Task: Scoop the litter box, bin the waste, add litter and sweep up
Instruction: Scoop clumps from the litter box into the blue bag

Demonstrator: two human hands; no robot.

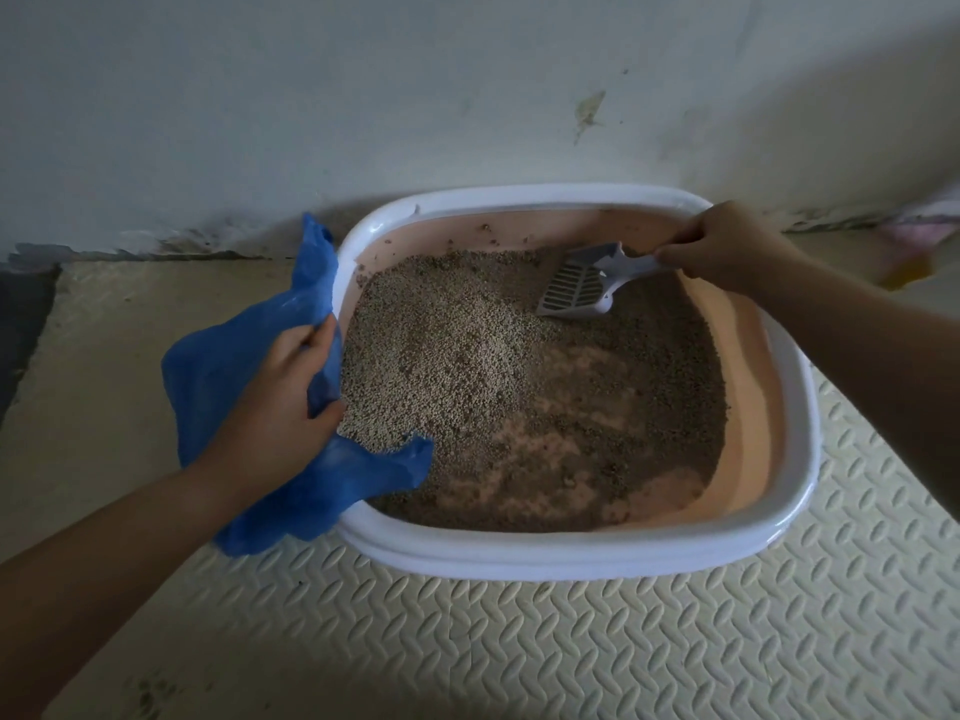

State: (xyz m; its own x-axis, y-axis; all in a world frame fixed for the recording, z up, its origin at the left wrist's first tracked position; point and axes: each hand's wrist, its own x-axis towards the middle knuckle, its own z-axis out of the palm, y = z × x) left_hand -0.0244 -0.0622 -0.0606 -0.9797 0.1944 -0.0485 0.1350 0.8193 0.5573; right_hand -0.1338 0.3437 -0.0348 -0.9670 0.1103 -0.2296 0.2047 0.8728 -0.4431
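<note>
Stained white wall (pixel 363 96) at the far side; cream patterned mat (pixel 571 657) on the near floor; dark strip (pixel 26 314) far left.

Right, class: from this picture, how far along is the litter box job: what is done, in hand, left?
Done: nothing clearly; the scoop looks empty. In hand: the right hand holds the scoop in the litter, while the left hand grips the blue bag at the litter box rim. Left: binning waste, sweeping; whether the paler litter is fresh, I cannot tell.
</note>
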